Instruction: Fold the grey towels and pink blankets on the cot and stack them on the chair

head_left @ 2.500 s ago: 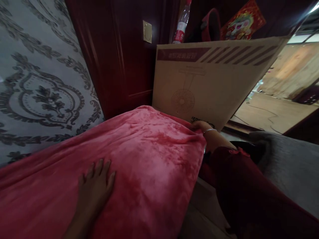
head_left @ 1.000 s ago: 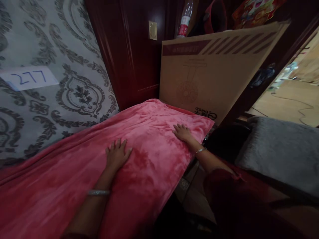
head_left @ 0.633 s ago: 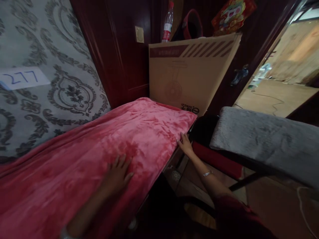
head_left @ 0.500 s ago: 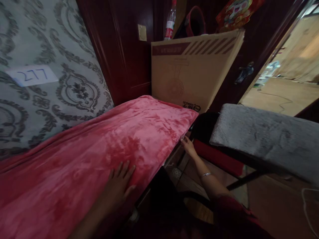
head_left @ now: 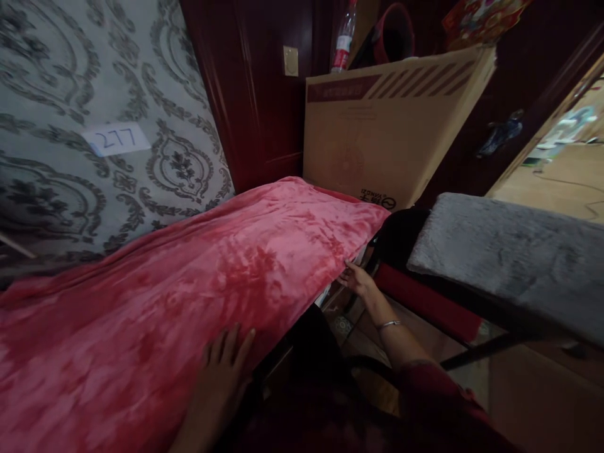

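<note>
A pink plush blanket (head_left: 264, 251) covers a long surface along the wall, with soft creases and darker red patches in its pile. My left hand (head_left: 221, 362) lies flat on top of it near the front edge, fingers stretched out. At the blanket's right edge, close to its far corner, my right hand (head_left: 356, 278) has its thumb on top and its fingers curled at the hem, pinching the cloth. A bracelet circles my right wrist. Something pale shows beneath the lifted hem.
Behind the blanket stands a large cardboard box (head_left: 377, 126) with a plastic bottle (head_left: 343, 44) by its top edge. A bench with a grey plush cover (head_left: 509, 251) is on the right. A paper marked 277 (head_left: 117, 138) hangs on the patterned wall.
The view has turned left, so the surroundings sit farther right. My right hand has slid slightly toward me along the blanket's edge. My left hand still rests on the blanket, a little nearer me.
</note>
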